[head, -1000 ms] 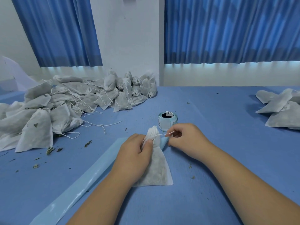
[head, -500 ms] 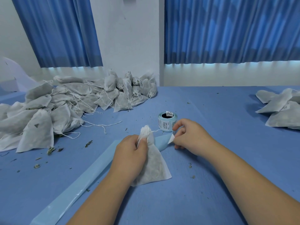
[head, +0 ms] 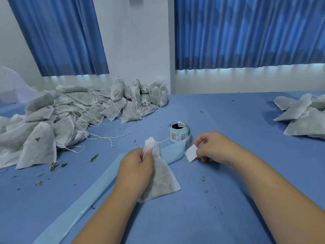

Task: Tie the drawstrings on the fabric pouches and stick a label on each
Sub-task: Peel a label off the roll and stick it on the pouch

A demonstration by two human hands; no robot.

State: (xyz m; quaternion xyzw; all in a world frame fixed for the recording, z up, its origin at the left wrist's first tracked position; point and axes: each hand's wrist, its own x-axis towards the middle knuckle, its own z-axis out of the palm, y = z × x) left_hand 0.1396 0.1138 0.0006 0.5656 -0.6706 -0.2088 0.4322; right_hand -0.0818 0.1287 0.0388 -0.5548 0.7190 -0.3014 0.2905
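White fabric pouch (head: 163,182) is held by its neck in the left hand (head: 135,168); the right hand (head: 214,147) pinches a label (head: 191,153).

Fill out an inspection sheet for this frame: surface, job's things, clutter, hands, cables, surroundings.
Surface: table under a blue cover.
Job's things: pouch with its neck gathered and its base on the table; drawstring trailing from the neck toward the label roll, which stands behind it; backing strip running from the roll to the near left; large pouch pile at far left; small pouch pile at far right.
Clutter: herb bits scattered, mostly on the left.
Hands: left hand grips the pouch neck; right hand pinches a loose label beside the pouch.
Cables: nothing seen.
Surroundings: blue curtains, white wall.
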